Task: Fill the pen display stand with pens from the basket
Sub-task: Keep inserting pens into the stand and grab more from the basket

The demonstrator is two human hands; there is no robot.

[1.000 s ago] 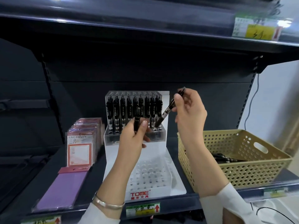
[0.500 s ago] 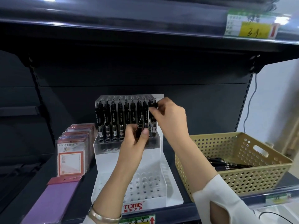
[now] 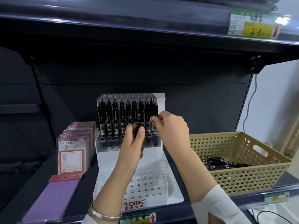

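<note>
A white and clear two-tier pen display stand (image 3: pixel 106 156) marked TOME stands on the dark shelf. Its upper tier holds several upright black pens (image 3: pixel 115 118); the holes of the lower tier (image 3: pixel 148 180) hold none. My left hand (image 3: pixel 133 146) grips an upright black pen (image 3: pixel 138 122) in front of the upper tier. My right hand (image 3: pixel 170 125) pinches the rightmost standing pen (image 3: pixel 153 109) at the tier's right end. A tan perforated basket (image 3: pixel 242 180) to the right contains several black pens (image 3: pixel 223 164).
Packs of red-framed notebooks (image 3: pixel 72 156) stand left of the stand, and a flat purple pack (image 3: pixel 53 199) lies in front of them. An upper shelf with a yellow price tag (image 3: pixel 255 28) hangs overhead. A cable (image 3: pixel 250 101) runs down the white wall at right.
My right hand brought its pen down from a slant above the stand into the upper tier's right end. My left hand stayed in front with its pen. The camera moved closer.
</note>
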